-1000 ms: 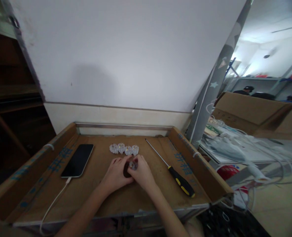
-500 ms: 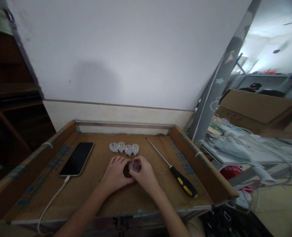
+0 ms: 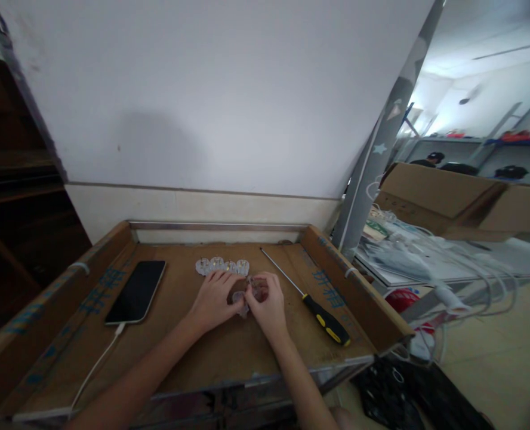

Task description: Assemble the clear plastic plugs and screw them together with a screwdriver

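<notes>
Both my hands meet over the middle of a cardboard-lined tray (image 3: 113,239). My left hand (image 3: 212,298) and my right hand (image 3: 267,304) have their fingers closed on a small clear plastic part (image 3: 242,295) between them. The dark piece seen earlier is hidden under the fingers. Just beyond my fingertips a row of several clear plastic parts (image 3: 222,266) lies on the tray floor.
A black phone (image 3: 136,291) with a white cable (image 3: 95,364) lies left of my hands. A screwdriver (image 3: 307,297) with a black and yellow handle lies to the right. Cardboard boxes (image 3: 453,200), white cables (image 3: 430,257) and a grey post (image 3: 372,161) stand right of the tray.
My hands have moved forward, closer to the row of clear parts. The dark round piece between them is no longer visible. The camera has shifted slightly.
</notes>
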A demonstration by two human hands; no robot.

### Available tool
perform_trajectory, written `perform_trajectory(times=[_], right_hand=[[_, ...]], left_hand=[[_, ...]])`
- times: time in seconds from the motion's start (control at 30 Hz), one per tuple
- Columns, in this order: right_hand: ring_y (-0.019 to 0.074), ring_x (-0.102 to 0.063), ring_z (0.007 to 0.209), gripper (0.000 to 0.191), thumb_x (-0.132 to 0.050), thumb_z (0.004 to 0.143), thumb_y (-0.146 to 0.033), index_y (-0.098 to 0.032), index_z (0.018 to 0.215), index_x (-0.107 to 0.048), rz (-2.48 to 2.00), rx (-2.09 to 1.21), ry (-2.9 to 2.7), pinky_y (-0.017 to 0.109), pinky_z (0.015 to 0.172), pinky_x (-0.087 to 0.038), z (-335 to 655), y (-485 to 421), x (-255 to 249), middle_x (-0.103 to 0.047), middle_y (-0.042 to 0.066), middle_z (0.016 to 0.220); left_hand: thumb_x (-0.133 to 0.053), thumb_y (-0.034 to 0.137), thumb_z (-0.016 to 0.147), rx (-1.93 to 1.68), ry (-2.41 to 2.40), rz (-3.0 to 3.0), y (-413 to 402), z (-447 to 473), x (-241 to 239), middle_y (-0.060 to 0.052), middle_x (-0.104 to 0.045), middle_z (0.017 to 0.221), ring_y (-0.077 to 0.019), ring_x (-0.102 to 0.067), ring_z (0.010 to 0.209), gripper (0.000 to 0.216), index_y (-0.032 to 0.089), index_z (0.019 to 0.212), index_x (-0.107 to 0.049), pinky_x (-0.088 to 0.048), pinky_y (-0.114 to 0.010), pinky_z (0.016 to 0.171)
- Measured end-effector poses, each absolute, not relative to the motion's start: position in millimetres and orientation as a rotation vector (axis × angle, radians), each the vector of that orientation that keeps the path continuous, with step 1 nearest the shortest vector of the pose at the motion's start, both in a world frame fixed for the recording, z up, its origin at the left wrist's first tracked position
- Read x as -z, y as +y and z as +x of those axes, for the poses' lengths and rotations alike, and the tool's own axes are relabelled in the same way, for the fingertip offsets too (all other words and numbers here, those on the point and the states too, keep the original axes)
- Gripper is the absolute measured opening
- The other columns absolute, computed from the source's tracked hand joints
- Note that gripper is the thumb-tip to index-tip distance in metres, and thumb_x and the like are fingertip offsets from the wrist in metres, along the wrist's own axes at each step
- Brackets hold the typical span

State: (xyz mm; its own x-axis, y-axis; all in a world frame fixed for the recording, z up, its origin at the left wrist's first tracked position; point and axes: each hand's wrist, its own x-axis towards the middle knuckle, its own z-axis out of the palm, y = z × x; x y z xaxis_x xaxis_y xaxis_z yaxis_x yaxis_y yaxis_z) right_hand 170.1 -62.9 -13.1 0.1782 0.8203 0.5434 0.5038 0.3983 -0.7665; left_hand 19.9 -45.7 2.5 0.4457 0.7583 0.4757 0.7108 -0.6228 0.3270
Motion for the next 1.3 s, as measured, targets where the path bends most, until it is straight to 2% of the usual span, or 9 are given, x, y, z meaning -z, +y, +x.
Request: perform_trajectory(times=[0.2, 0.43, 0.53, 0.67, 0.87, 1.03, 1.1, 1.23, 1.3], right_hand=[[0.0155, -0.057, 0.075, 0.003, -0.056, 0.079, -0.019, -0.019, 0.082, -0.056, -1.208, -0.286, -1.499, 0.029, 0.067, -0.051, 170.4, -64.0, 14.0, -0.055, 0.004, 0.084], [0.0167, -0.061, 0.089, 0.010, -0.051, 0.087, -0.024, -0.019, 0.092, -0.059, -1.146, -0.254, -1.562, 0.029, 0.072, -0.053, 167.2, -59.6, 15.3, -0.059, 0.009, 0.100], [0.0161, -0.061, 0.083, 0.009, -0.053, 0.086, -0.025, -0.020, 0.089, -0.059, -1.150, -0.246, -1.589, 0.030, 0.073, -0.053, 166.2, -49.5, 11.5, -0.060, 0.007, 0.091], [0.0157, -0.060, 0.077, 0.008, -0.054, 0.085, -0.025, -0.019, 0.085, -0.060, -1.143, -0.257, -1.596, 0.030, 0.072, -0.052, 163.7, -37.8, 9.4, -0.061, 0.005, 0.084], [0.0158, -0.061, 0.088, 0.012, -0.052, 0.086, -0.026, -0.019, 0.087, -0.061, -1.112, -0.286, -1.544, 0.030, 0.073, -0.054, 160.4, -41.3, 15.0, -0.059, 0.009, 0.100], [0.0152, -0.060, 0.081, 0.010, -0.053, 0.086, -0.025, -0.020, 0.083, -0.061, -1.096, -0.313, -1.567, 0.029, 0.070, -0.053, 158.2, -43.6, 13.8, -0.059, 0.004, 0.084], [0.0154, -0.060, 0.081, 0.009, -0.054, 0.086, -0.025, -0.020, 0.088, -0.061, -1.099, -0.319, -1.562, 0.029, 0.072, -0.053, 157.1, -43.3, 13.7, -0.059, 0.005, 0.086], [0.0162, -0.059, 0.086, 0.028, -0.052, 0.086, -0.028, -0.020, 0.112, -0.057, -1.121, -0.310, -1.533, 0.031, 0.078, -0.053, 155.6, -41.6, 13.8, -0.056, 0.006, 0.093], [0.0170, -0.059, 0.090, 0.031, -0.050, 0.087, -0.030, -0.020, 0.115, -0.058, -1.143, -0.293, -1.516, 0.033, 0.082, -0.051, 157.3, -39.8, 13.6, -0.055, 0.007, 0.096]], left_hand=[[-0.055, 0.023, 0.081, -0.999, 1.347, 2.529, -36.0, 26.0, 1.7, -0.002, -0.067, 0.100, -0.0220, -0.056, 0.099, 0.020, 0.023, 0.101, -0.061, -0.037, -0.038, 0.092], [-0.055, 0.024, 0.084, -1.040, 1.374, 2.465, -34.7, 22.5, 2.2, 0.000, -0.069, 0.093, -0.0208, -0.059, 0.092, 0.012, 0.024, 0.091, -0.064, -0.039, -0.037, 0.087], [-0.054, 0.023, 0.084, -1.038, 1.429, 2.439, -32.4, 22.1, 2.1, 0.000, -0.069, 0.090, -0.0209, -0.060, 0.089, 0.010, 0.023, 0.089, -0.064, -0.040, -0.038, 0.085], [-0.055, 0.027, 0.084, -1.114, 1.604, 2.339, -29.5, 19.9, 3.2, -0.002, -0.069, 0.093, -0.0227, -0.060, 0.091, 0.012, 0.023, 0.093, -0.063, -0.041, -0.039, 0.084], [-0.055, 0.029, 0.084, -1.109, 1.557, 2.362, -26.7, 22.0, 6.1, -0.001, -0.069, 0.096, -0.0217, -0.059, 0.092, 0.016, 0.024, 0.098, -0.063, -0.042, -0.036, 0.084], [-0.054, 0.025, 0.085, -1.143, 1.587, 2.335, -24.0, 21.9, 7.9, -0.002, -0.069, 0.100, -0.0224, -0.059, 0.096, 0.017, 0.023, 0.100, -0.063, -0.042, -0.037, 0.085], [-0.054, 0.023, 0.086, -1.118, 1.594, 2.341, -24.1, 21.9, 7.2, -0.002, -0.070, 0.097, -0.0223, -0.060, 0.094, 0.014, 0.023, 0.096, -0.064, -0.042, -0.037, 0.084], [-0.056, 0.026, 0.085, -1.119, 1.624, 2.320, -26.4, 24.3, 4.6, 0.000, -0.071, 0.090, -0.0217, -0.060, 0.090, 0.010, 0.023, 0.089, -0.064, -0.040, -0.038, 0.083], [-0.057, 0.028, 0.084, -1.125, 1.640, 2.316, -27.2, 24.9, 4.1, 0.001, -0.071, 0.089, -0.0216, -0.061, 0.089, 0.009, 0.024, 0.088, -0.064, -0.040, -0.038, 0.083]])
